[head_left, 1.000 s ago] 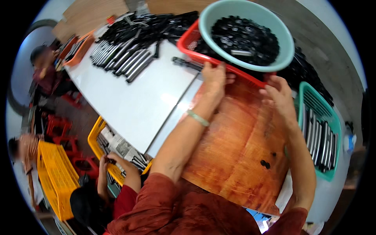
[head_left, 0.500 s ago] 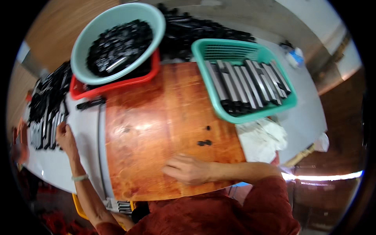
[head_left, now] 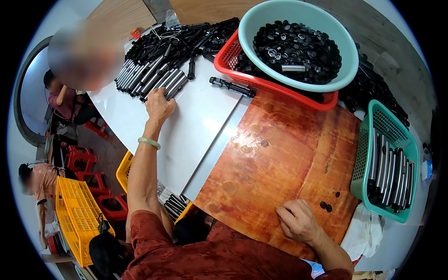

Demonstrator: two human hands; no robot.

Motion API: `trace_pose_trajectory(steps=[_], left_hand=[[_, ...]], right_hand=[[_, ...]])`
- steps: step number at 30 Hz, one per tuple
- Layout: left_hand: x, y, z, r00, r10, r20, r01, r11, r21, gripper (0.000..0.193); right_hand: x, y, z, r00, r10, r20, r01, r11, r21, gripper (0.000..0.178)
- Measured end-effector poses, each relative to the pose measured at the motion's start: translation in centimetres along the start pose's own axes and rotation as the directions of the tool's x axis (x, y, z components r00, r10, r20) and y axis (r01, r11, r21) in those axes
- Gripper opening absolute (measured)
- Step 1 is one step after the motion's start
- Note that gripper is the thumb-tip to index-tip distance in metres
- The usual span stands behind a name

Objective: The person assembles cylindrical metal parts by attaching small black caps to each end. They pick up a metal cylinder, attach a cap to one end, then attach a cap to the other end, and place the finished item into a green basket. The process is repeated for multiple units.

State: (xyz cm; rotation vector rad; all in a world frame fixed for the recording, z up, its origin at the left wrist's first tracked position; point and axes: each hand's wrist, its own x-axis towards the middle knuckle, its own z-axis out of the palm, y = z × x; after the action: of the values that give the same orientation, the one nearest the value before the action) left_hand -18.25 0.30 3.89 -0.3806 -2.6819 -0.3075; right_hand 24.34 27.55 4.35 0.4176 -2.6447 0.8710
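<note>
Silver-black tubes (head_left: 148,73) | left hand (head_left: 159,106) at their near ends (grip unclear) | right hand (head_left: 301,221), loosely fisted, on wooden board (head_left: 270,158)

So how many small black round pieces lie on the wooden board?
3 show: two black pieces side by side, right of the right hand, and a third piece just beyond them. The hand could hide more.

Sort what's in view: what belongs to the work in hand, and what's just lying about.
Likely part of the work:
- silver-and-black tubes, at the left hand
- brown board, below the right hand
- green basket of similar tubes
- pale basin of black pieces

Seemingly just lying about:
- white cloth
- red stools
</note>
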Motion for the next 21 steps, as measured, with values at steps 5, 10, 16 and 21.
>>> trace_pose_trajectory(steps=[5, 10, 16, 21], left_hand=[[1.1, 0.1, 0.7, 0.998, -0.029, 0.057, 0.022, 0.993, 0.113, 0.046], [1.8, 2.0, 0.3, 0.983, -0.114, 0.141, 0.090, 0.982, 0.168, 0.041], [2.0, 2.6, -0.1, 0.951, -0.202, 0.232, 0.194, 0.979, 0.059, 0.029], [1.3, 2.6, -0.6, 0.919, -0.225, 0.323, 0.200, 0.974, 0.107, 0.030]], right_hand=[[0.2, 0.1, -0.1, 1.000, 0.016, 0.017, -0.016, 1.000, -0.001, 0.024], [0.2, 0.0, -0.1, 0.998, 0.026, 0.051, -0.025, 0.999, -0.021, 0.028], [0.0, 0.1, 0.1, 0.998, 0.037, 0.052, -0.036, 0.999, -0.005, 0.027], [0.0, 0.0, 0.0, 0.998, 0.030, 0.050, -0.029, 1.000, -0.011, 0.027]])
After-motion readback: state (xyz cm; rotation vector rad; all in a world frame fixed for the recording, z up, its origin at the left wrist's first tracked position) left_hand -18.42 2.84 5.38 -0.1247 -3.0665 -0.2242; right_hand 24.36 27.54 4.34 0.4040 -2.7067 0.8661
